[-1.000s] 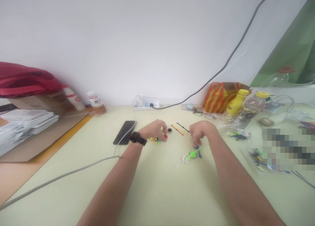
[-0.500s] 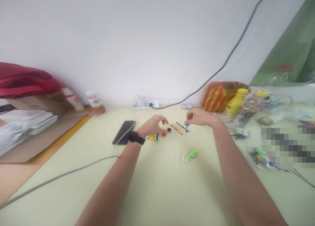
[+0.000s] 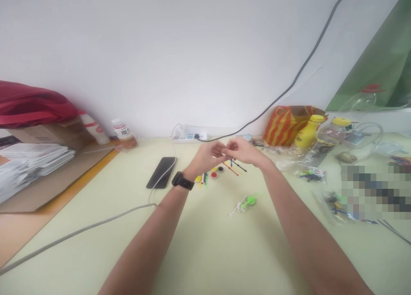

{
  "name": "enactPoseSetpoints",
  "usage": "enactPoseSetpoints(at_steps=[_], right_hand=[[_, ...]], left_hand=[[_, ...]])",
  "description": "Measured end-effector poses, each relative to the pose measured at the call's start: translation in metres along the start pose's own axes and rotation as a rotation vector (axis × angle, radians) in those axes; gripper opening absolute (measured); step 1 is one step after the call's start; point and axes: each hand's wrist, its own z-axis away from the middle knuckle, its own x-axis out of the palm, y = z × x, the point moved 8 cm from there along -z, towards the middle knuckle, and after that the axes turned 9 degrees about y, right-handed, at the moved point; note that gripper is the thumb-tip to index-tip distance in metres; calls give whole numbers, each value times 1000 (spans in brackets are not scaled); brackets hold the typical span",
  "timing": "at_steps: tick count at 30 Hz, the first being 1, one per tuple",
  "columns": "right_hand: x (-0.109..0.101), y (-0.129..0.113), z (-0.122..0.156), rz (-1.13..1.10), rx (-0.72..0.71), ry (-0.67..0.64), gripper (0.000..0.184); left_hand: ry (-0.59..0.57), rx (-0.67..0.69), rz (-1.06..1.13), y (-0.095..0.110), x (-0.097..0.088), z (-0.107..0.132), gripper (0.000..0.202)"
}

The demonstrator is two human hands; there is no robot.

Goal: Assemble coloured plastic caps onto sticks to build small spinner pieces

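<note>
My right hand [image 3: 243, 150] is closed in a pinch over the far part of the table. From below its fingers shows the tip of a blue arrow-shaped pointer [image 3: 231, 162]; the rest is hidden. Against those fingertips press the closed fingers of my left hand [image 3: 208, 156], and I cannot make out what is in them. On the table beneath lie a red pointer [image 3: 231, 169] and a black pointer [image 3: 239, 165]. Small round pieces, one red [image 3: 213, 175] and one black [image 3: 220, 169], lie by several thin coloured sticks [image 3: 204, 178]. Nearer me are a green piece [image 3: 250, 201] and a white piece [image 3: 239, 207].
A black phone [image 3: 161, 172] with a white cable lies left of my hands. At the back stands a power strip [image 3: 189, 135]. Bottles, a striped bag [image 3: 282, 124] and plastic bags of parts [image 3: 335, 207] are on the right. Cardboard [image 3: 64, 179] and packets are on the left.
My right hand has moved left with the blue pointer and now meets my left hand. The left hand has risen slightly rightward, and its spread fingers have closed.
</note>
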Motion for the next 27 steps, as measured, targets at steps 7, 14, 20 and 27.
enactPoseSetpoints(at_steps=[7, 14, 20, 27], right_hand=[[-1, -1, 2, -392, 55, -19, 32], [4, -2, 0, -350, 6, -96, 14], [9, 6, -1, -300, 13, -90, 17], [11, 8, 0, -342, 11, -116, 17]], left_hand=[[46, 37, 61, 0, -10, -4, 28], [77, 14, 37, -4, -15, -5, 28], [35, 70, -34, 2, -9, -2, 13], [26, 32, -62, -1, -11, 0, 19]])
